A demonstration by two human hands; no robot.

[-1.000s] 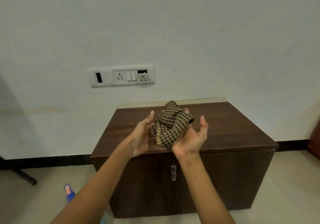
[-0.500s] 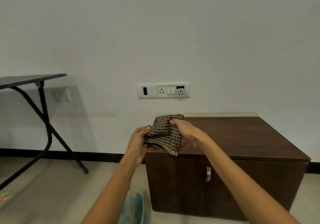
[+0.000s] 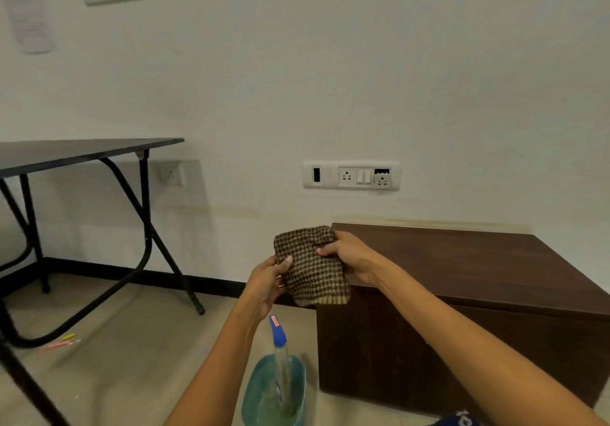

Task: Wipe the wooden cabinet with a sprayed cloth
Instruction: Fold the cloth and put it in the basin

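A brown checked cloth (image 3: 310, 267) is held up between both hands, just left of the dark wooden cabinet (image 3: 478, 270). My left hand (image 3: 267, 280) pinches its lower left edge. My right hand (image 3: 350, 254) grips its upper right part, over the cabinet's left front corner. On the floor below my arms, a spray bottle (image 3: 280, 353) with a blue head stands in a teal basin (image 3: 264, 392).
A black folding table (image 3: 76, 151) on metal legs stands to the left. A socket panel (image 3: 351, 176) is on the white wall above the cabinet. Small pink and yellow items (image 3: 64, 341) lie on the floor under the table.
The view has swung left and up, so the cabinet now sits at the right. Both hands have spread the bunched cloth flatter. The basin and spray bottle have come into view.
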